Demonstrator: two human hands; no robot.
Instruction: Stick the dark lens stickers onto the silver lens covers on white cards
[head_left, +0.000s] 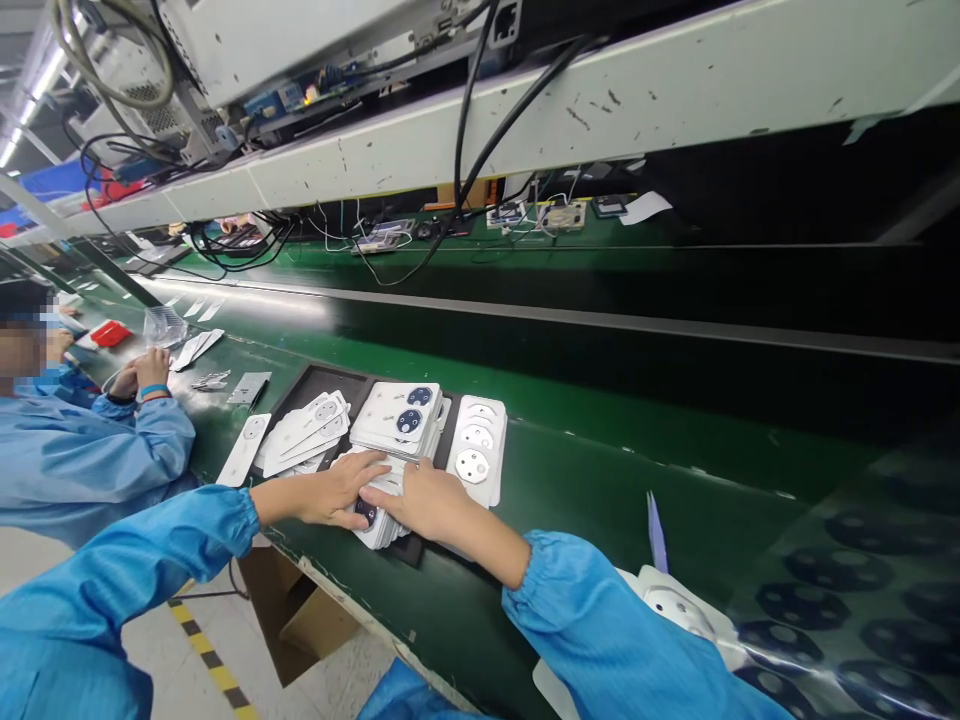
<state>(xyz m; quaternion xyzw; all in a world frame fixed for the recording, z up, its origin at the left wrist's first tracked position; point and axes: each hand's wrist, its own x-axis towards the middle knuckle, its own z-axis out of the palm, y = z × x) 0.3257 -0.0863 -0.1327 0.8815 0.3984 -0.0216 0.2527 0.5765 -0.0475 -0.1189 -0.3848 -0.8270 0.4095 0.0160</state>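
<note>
A stack of thin white panels [377, 533] with dark round inserts lies on a dark tray [407, 552]. My left hand [337, 488] grips its left side, thumb and fingers spread around the edge. From the right, my right hand [431, 502] holds the same stack, its thumb reaching across the top; its other fingers are partly hidden. Just behind stands a second stack of white panels [379, 412] with two dark round inserts showing. Loose white panels [307, 432] lie fanned out to the left. On the right are white panels with white round inserts [478, 445].
A co-worker in a blue sleeve [90, 450] works at the left. Blue tweezers [657, 530] and another white panel [679, 610] lie at right, near a clear sheet of dark round pieces [840, 600]. Overhead runs a white shelf [360, 160] with hanging black cables [480, 170].
</note>
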